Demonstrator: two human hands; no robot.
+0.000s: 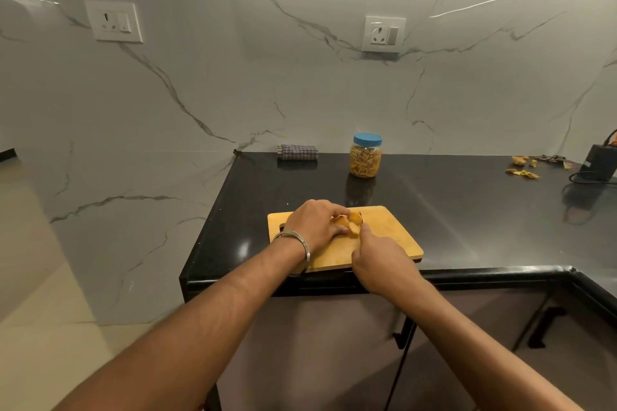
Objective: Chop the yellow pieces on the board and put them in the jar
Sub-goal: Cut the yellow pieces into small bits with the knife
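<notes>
A wooden chopping board [394, 237] lies at the front edge of the black counter. Yellow pieces [354, 219] sit on its far middle. My left hand [314, 223], with a metal bangle on the wrist, is closed over them and pins them to the board. My right hand [384, 260] is just right of them, fingers curled in a grip and forefinger stretched toward the pieces. The knife in it is almost wholly hidden by the hand. A clear jar [365, 157] with a blue lid on, holding yellow-orange strips, stands behind the board.
A folded checked cloth [297, 152] lies against the wall to the left of the jar. Yellow peels and scraps [524, 167] are scattered at the far right, beside a black device with a cable [597, 163]. The counter's left edge drops off just left of the board.
</notes>
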